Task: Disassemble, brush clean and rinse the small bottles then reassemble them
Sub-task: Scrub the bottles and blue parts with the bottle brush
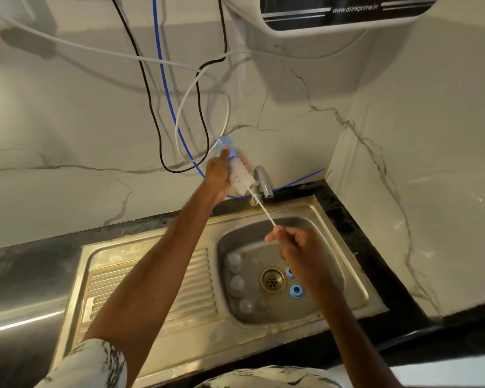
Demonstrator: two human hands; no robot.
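Note:
My left hand (217,175) grips a small blue bottle (225,145), raised in front of the wall above the tap. The white bristle head of a bottle brush (241,177) sits just below the bottle's mouth, beside my palm. My right hand (294,245) pinches the brush's thin white handle over the sink basin. In the basin (328,239) lie several clear caps (237,284) on the left and two blue rings (296,291) right of the drain (272,280).
A steel tap (263,183) stands at the sink's back edge, close under the brush. The ribbed drainboard (196,281) lies to the left. Black, blue and white cables (179,130) hang on the marble wall. A water purifier (333,12) is mounted above.

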